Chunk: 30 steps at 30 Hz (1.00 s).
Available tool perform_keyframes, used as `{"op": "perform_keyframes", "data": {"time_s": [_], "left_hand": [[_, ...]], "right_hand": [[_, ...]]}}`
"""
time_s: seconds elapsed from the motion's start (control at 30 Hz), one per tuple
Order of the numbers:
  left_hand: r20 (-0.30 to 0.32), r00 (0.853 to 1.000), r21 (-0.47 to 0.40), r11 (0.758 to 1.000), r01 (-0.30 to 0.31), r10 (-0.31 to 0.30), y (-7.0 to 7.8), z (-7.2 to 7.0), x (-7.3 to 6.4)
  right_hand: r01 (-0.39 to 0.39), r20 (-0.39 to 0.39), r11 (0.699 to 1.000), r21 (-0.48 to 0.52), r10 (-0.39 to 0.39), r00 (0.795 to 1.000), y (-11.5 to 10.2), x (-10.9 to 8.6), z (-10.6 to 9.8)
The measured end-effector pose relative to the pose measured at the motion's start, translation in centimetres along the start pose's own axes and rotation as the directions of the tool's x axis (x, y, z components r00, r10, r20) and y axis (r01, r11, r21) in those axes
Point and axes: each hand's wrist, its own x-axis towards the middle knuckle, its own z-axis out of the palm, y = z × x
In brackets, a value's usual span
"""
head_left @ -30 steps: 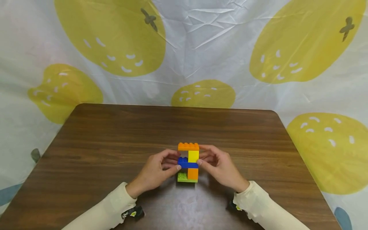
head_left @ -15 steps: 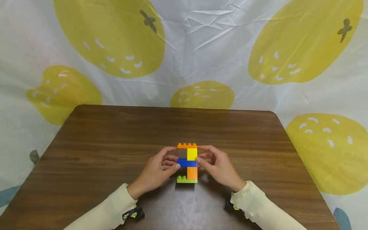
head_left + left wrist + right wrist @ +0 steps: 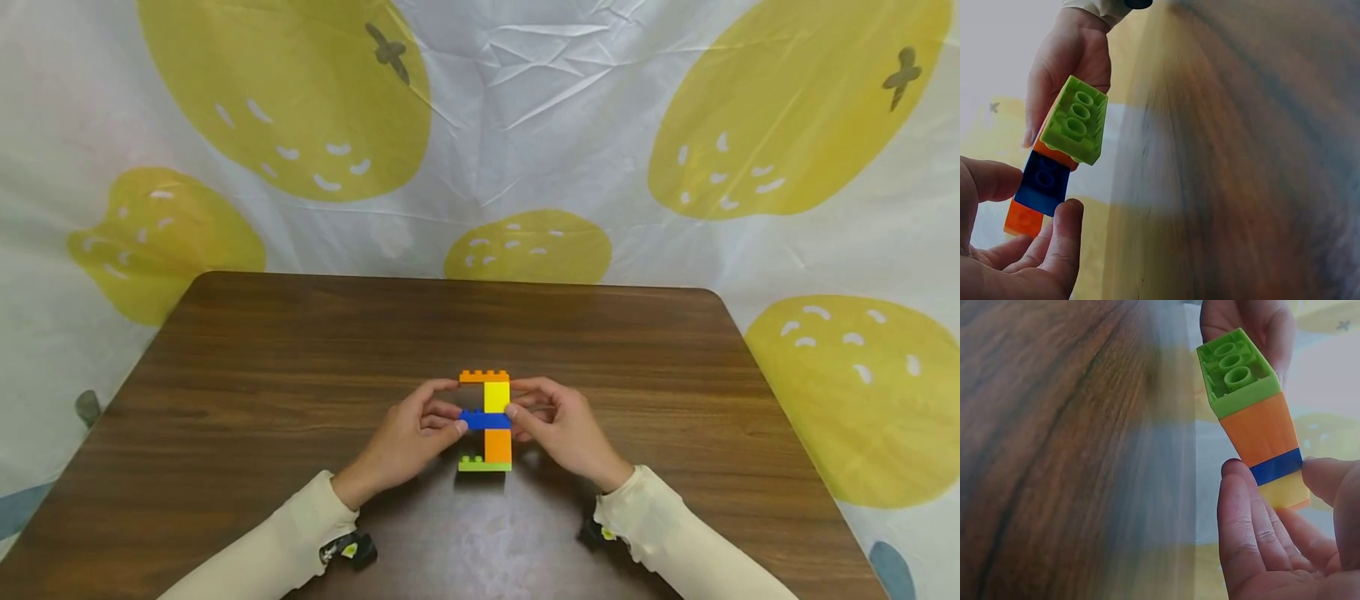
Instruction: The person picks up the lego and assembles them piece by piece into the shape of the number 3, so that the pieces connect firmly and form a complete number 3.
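Both hands hold one built-up stack of toy building bricks. From the bottom it runs: lime green brick [image 3: 483, 467], orange block [image 3: 498, 446], blue brick [image 3: 486, 420], yellow block [image 3: 497, 397] and flat orange brick [image 3: 483, 377]. The long bricks stick out to the left, leaving two gaps. My left hand [image 3: 408, 433] pinches the blue brick's left end between thumb and fingers, its index finger at the top orange brick. On the other side, my right hand [image 3: 566, 429] has its thumb by the blue and yellow pieces. Both wrist views show the green brick's hollow underside [image 3: 1235, 365], lifted off the table.
The brown wood-grain table [image 3: 300, 333] spreads out around and beneath the hands. Behind it hangs a pale cloth [image 3: 540, 150] printed with large yellow fruit. Dark wrist devices [image 3: 349, 550] sit under both cream sleeves [image 3: 675, 521].
The brick stack has shifted slightly left and up along with both hands. It has tipped so its front shows more squarely and less of the stud tops shows. Both grips stay the same.
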Motion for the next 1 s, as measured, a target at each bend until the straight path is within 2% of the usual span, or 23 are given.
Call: {"op": "perform_keyframes", "data": {"time_s": [0.33, 0.73, 1.0], "left_hand": [[0.003, 0.999, 0.039, 0.998, 0.052, -0.052, -0.1, -0.3, 0.9], [0.020, 0.997, 0.058, 0.995, 0.077, -0.079, -0.6, -0.3, 1.8], [0.018, 0.994, 0.085, 0.991, 0.107, -0.109, -1.0, -0.1, 2.2]], "right_hand": [[-0.060, 0.000, 0.998, 0.009, 0.060, 0.998, 0.7, 1.0, 0.1], [-0.121, 0.008, 0.992, 0.027, 0.121, 0.993, 1.8, 1.6, 0.0], [-0.164, 0.046, 0.986, 0.021, 0.163, 0.986, 2.2, 1.6, -0.1]]}}
